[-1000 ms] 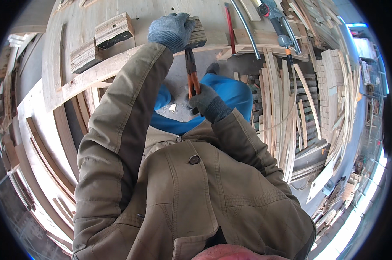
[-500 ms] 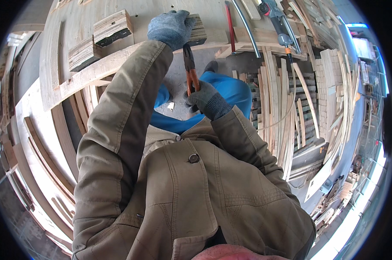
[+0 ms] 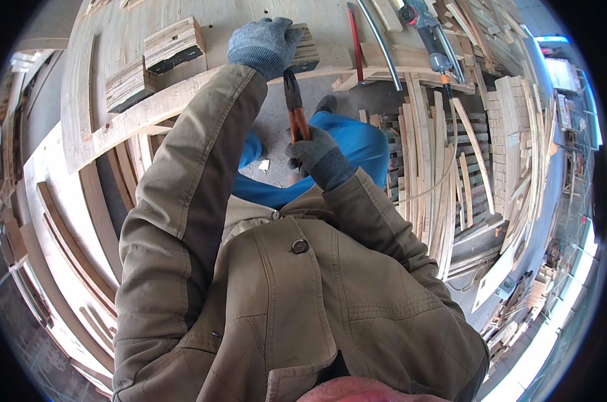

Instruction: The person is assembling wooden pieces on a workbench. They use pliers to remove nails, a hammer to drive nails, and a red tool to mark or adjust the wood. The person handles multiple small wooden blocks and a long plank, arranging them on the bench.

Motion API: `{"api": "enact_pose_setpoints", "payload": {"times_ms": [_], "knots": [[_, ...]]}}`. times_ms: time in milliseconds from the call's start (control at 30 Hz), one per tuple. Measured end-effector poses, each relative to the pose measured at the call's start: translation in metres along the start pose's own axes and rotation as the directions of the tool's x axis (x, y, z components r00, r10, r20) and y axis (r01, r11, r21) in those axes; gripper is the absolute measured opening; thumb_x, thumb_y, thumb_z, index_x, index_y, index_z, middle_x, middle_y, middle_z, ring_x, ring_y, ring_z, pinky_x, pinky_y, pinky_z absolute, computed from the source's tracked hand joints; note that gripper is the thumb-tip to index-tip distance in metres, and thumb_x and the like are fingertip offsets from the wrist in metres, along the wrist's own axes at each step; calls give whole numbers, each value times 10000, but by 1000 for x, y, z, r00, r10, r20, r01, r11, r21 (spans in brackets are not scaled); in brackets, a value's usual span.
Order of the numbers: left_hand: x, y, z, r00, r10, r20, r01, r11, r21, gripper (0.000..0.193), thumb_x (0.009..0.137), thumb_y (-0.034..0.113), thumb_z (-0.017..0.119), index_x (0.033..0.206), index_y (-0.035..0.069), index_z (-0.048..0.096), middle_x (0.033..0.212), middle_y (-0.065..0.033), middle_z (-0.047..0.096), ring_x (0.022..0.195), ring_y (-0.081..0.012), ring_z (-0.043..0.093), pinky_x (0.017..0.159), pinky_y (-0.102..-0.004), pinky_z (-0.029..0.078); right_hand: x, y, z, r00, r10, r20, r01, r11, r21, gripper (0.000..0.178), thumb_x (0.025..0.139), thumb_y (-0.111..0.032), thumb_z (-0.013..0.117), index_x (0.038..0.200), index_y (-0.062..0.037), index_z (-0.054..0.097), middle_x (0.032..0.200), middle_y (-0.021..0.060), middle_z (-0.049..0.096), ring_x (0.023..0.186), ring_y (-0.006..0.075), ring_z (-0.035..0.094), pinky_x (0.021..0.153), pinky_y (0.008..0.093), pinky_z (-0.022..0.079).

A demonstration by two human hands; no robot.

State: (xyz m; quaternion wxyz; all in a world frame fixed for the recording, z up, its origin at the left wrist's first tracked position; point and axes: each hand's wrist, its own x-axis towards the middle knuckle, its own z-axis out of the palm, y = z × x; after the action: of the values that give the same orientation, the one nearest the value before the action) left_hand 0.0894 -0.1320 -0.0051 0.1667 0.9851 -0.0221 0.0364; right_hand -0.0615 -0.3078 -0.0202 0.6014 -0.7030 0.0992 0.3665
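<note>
At the edge of the workbench, my gloved left hand (image 3: 264, 45) grips a laminated wooden block (image 3: 306, 52), its fingers curled over the block's left part. My right hand (image 3: 321, 157), also in a grey glove, is wrapped round the orange handles of a pair of pliers (image 3: 294, 100). Their dark head points up to the block's near side, just below my left hand. The hand and the block's edge hide the jaws' tips, so I cannot tell what they bite on.
Two more laminated blocks, one (image 3: 174, 48) behind the other (image 3: 130, 87), sit left on the wooden workbench (image 3: 223, 20). To the right lie a red bar (image 3: 355, 47), a grey metal bar (image 3: 384, 47) and a power tool (image 3: 432, 40) with a hose. Wooden strips (image 3: 420, 147) are stacked beyond my right knee.
My right hand has shifted very slightly on the pliers' handles, and the right forearm with it. My left hand stays on the block, almost unmoved.
</note>
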Motion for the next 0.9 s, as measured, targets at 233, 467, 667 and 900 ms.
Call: {"api": "enact_pose_setpoints", "payload": {"times_ms": [233, 467, 667, 900], "knots": [[0, 1, -3, 1000, 10, 10, -10, 1000, 4, 450, 1014, 497, 510, 1256, 156, 676, 1168, -146, 718, 1073, -360, 689, 941, -483, 535, 0, -1, 2, 1000, 12, 21, -13, 998, 68, 288, 897, -151, 680, 1110, 30, 610, 780, 76, 633, 642, 162, 650, 565, 300, 542], [0, 0, -2, 1000, 8, 14, -8, 1000, -2, 457, 1009, 495, 519, 1272, 154, 671, 1176, -153, 712, 1073, -364, 687, 946, -481, 534, 8, 9, 0, 999, -27, 34, 21, 987, 160, 247, 920, -148, 634, 1100, 20, 615, 774, 46, 601, 605, 155, 580, 566, 305, 517], [0, -1, 1, 998, 37, -59, -37, 999, -3, 440, 1014, 497, 501, 1200, 151, 702, 1095, -166, 728, 1018, -360, 708, 909, -488, 553, 14, 16, 2, 997, -50, 62, 38, 984, 172, 201, 955, -169, 644, 1062, -6, 595, 726, 23, 559, 556, 133, 530, 526, 294, 484], [2, -5, 6, 995, 56, -78, -57, 998, -11, 432, 1008, 497, 510, 1166, 150, 712, 1084, -172, 724, 1010, -358, 711, 898, -492, 556, 15, 16, 3, 993, 18, 118, -52, 955, 291, 201, 992, -208, 671, 1011, -58, 537, 647, 7, 495, 485, 118, 466, 452, 303, 421]]}}
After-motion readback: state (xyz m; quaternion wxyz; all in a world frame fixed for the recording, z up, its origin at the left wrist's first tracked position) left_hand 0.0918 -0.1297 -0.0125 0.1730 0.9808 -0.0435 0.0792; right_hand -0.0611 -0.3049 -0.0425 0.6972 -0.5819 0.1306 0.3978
